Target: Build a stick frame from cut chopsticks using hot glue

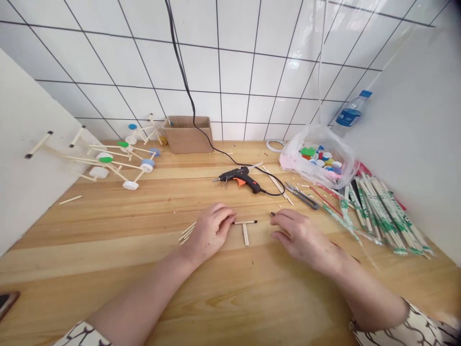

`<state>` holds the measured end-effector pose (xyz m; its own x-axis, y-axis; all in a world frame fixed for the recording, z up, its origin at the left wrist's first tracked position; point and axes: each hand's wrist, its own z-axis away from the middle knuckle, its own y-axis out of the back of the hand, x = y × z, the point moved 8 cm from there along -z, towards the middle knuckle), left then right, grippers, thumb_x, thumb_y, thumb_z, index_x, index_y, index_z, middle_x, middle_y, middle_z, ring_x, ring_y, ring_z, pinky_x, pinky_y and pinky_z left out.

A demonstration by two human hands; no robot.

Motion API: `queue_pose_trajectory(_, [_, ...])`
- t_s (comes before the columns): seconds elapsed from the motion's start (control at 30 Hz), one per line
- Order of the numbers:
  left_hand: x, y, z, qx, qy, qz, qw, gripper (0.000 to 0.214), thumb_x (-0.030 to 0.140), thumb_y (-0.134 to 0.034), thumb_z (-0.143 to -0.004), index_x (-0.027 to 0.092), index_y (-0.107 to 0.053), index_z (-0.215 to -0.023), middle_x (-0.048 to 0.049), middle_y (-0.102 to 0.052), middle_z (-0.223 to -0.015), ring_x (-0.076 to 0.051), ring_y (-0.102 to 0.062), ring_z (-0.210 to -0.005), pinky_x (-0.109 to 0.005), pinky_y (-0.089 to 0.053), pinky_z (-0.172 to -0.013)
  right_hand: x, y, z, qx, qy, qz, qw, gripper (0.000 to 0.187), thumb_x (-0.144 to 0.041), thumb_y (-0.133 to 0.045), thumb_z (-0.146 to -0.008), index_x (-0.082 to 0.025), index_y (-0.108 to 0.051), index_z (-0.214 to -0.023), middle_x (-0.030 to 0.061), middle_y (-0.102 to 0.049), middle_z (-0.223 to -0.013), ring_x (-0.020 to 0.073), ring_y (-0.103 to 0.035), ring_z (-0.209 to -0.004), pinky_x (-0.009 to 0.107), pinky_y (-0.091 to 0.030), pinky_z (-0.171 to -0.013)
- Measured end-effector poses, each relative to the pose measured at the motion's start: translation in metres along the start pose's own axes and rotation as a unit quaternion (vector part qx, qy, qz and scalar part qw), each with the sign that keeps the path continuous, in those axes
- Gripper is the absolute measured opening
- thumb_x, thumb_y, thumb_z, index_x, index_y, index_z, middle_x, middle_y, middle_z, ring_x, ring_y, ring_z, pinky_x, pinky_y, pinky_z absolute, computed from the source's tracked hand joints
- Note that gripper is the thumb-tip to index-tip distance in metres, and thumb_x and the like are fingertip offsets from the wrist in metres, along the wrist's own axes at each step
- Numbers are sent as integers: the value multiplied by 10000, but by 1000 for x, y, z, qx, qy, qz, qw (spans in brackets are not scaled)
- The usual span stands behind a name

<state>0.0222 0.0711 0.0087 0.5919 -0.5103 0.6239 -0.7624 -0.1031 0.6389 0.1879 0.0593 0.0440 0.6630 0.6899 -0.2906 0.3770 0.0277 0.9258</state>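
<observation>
My left hand (212, 229) has its fingertips pinched at the left end of a short wooden stick (245, 222) with black ends. Two pale sticks (245, 234) lie side by side against its middle, forming a T on the table. Several loose sticks (187, 232) stick out from behind my left hand. To the right of the T, my right hand (302, 235) is closed just above the tabletop. A small dark tip (272, 214) shows at its fingers; what it belongs to is hidden.
Beyond my hands lie a black glue gun (239, 178) with its cord, and snips (302, 196). Stick-and-bottle-cap frames (118, 161) stand left, near a cardboard box (189, 134). At right are a bag of caps (320, 156), wrapped chopsticks (389, 214) and a bottle (351, 115).
</observation>
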Motion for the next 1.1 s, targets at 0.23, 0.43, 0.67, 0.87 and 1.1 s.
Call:
queue_pose_trajectory(0.23, [-2,11,1,49,32,-18,998,168,200,-455,-903,185,-622,-911,-54,-666,-852,-175,-624,-803,-304,-510,-734,38,17,16,-134,-173,111,969,182,-181,-702,-718,-166,-585,-856,89,-626,-960,247,-594,-909,337,-449,-762])
queue_pose_trajectory(0.43, [1,17,3,78,28,-24,996,181,231,-433,-915,187,-607,-934,-57,-684,-868,-173,-643,-809,-290,-514,-726,45,10,30,-223,-228,121,940,151,-253,-660,-768,-146,-609,-862,118,-658,-937,286,-619,-897,346,-434,-722])
queue_pose_trajectory(0.67, [4,22,-1,84,35,-43,995,194,270,-430,-908,182,-589,-841,-44,-659,-798,-164,-614,-744,-269,-473,-673,40,15,30,-234,-231,151,932,160,-125,-562,-788,-128,-644,-926,145,-681,-988,292,-628,-945,332,-426,-727])
queue_pose_trajectory(0.87, [21,29,-5,56,46,-59,996,296,304,-435,-870,194,-472,-597,46,-443,-530,-115,-435,-515,-227,-325,-518,69,22,36,-225,-282,192,913,292,-21,-476,-742,-122,-666,-939,164,-682,-975,290,-642,-912,324,-427,-671])
queue_pose_trajectory(1.1, [51,22,5,32,60,-42,997,407,325,-414,-865,200,-298,-496,65,-296,-470,-94,-308,-452,-229,-227,-464,80,30,35,-185,-292,229,910,213,-131,-518,-797,-101,-655,-958,182,-659,-1009,314,-617,-947,339,-423,-681])
